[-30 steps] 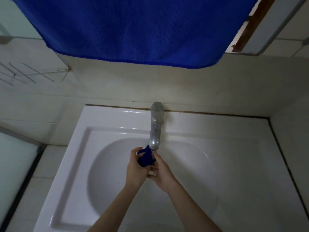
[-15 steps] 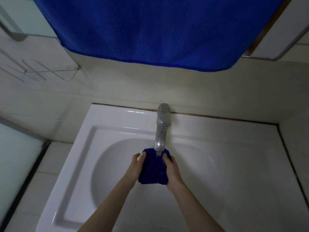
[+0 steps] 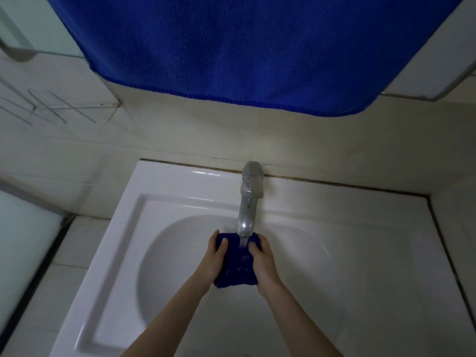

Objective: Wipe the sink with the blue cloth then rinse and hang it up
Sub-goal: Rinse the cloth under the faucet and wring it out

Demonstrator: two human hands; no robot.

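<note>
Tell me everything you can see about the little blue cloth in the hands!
The blue cloth is small, dark blue and soft-looking, like towel fabric. It is bunched into a folded wad, not spread flat. The left hand grips one side and the right hand grips the other. It sits over the white sink bowl, right under the silver tap, whose water stream lands on its top. It looks wet, with small shiny spots.

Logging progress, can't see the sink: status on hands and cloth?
Left hand and right hand both gripping the blue cloth. Cloth bunched under the running tap, over the sink. Nothing in the way.
</note>
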